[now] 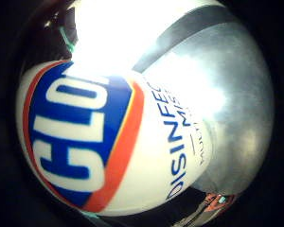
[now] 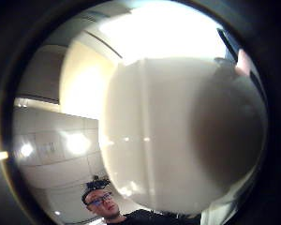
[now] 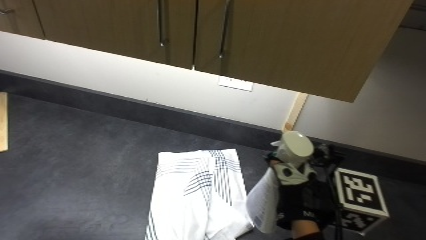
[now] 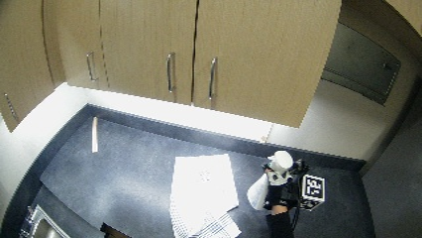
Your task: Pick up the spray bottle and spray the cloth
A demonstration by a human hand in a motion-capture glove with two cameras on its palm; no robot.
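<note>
white spray bottle [image 3: 266, 202], blue-striped white cloth [image 3: 193, 197]

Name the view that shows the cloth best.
The outside view: the striped white cloth lies spread on the dark counter, with its folds and stripes visible. The wide outside view shows it smaller. Both palm views are filled by the spray bottle, showing no cloth.

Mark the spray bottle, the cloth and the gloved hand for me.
spray bottle [image 3: 295, 145]: outside view, on its white top.
cloth [image 3: 193, 195]: outside view, middle of the striped white fabric lying on the counter.
right hand [image 3: 297, 200]: outside view, back of the black glove, gripping the bottle.
</note>
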